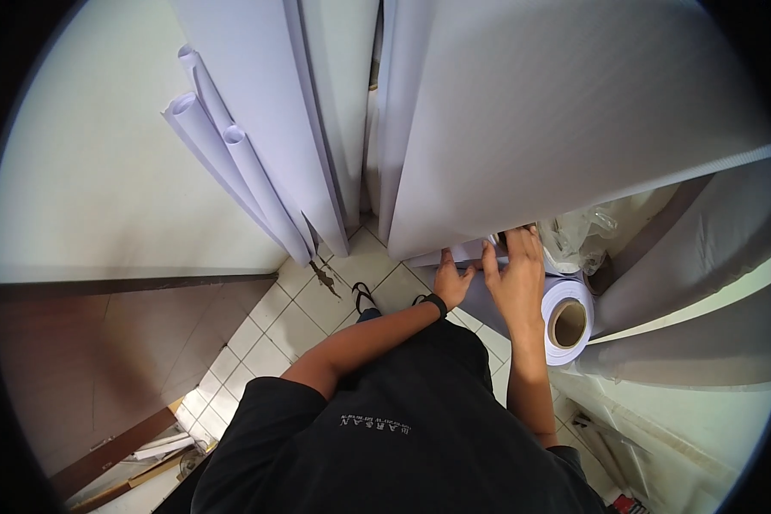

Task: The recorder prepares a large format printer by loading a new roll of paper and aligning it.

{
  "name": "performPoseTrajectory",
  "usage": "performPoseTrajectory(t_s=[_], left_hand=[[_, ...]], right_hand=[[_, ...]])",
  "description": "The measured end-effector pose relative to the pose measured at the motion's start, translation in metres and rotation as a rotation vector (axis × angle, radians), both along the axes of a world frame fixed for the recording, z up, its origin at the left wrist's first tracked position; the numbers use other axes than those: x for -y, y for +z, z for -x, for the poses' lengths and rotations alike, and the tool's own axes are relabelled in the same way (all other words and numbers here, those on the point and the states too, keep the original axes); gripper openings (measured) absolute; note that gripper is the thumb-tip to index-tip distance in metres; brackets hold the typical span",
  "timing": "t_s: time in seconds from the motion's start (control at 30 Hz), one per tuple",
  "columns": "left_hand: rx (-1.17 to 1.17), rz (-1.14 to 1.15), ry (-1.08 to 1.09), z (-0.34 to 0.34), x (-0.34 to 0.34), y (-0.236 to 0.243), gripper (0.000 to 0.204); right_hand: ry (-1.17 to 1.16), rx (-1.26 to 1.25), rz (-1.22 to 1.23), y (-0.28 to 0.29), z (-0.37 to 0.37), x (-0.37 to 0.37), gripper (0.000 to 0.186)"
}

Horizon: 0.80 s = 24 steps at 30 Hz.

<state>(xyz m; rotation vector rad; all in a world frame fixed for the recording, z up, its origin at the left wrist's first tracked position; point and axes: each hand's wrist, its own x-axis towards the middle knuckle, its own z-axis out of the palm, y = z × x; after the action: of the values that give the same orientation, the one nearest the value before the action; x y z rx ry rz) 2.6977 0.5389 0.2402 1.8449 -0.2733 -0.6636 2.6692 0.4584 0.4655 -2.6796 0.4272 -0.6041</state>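
My left hand [451,284], thumb and index apart, has its fingertips on pale lilac-white sheet material [464,252] at the lower edge of a large upright pale panel [574,94]. Just right of it, my right hand [516,265] has fingers bent over something dark under that edge, partly hidden. Beside my right wrist lies a thick white roll [574,355] with a brown cardboard core. Crumpled clear plastic [574,231] sits behind it.
Tall white sheets [262,77] and three narrow rolls [206,163] stand at upper left, beside a white wall [94,171] and brown panel [86,360]. Grey wrapped rolls [685,257] lie at right. My sandalled foot [364,299] is on the tiled floor [308,311].
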Motion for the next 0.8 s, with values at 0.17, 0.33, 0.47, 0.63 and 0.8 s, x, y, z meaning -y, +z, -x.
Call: performPoseTrajectory(t_s=[0.17,0.33,0.47,0.63,0.8], left_hand=[[0.054,0.01,-0.041,-0.003,-0.013,0.0,0.101],[0.017,0.035,-0.082,-0.003,-0.027,-0.029,0.108],[-0.012,-0.026,-0.17,-0.008,-0.035,-0.039,0.116],[0.023,-0.022,-0.113,-0.008,-0.038,-0.042,0.115],[0.149,-0.016,-0.012,-0.015,-0.056,-0.048,0.098]], right_hand=[[0.023,0.023,0.011,-0.001,0.01,-0.005,0.042],[0.058,0.006,0.014,0.001,0.011,-0.006,0.045],[0.098,-0.025,-0.003,0.003,0.011,-0.005,0.047],[0.117,-0.035,0.006,0.001,0.01,-0.007,0.048],[0.12,0.07,-0.02,0.015,0.014,-0.016,0.036]])
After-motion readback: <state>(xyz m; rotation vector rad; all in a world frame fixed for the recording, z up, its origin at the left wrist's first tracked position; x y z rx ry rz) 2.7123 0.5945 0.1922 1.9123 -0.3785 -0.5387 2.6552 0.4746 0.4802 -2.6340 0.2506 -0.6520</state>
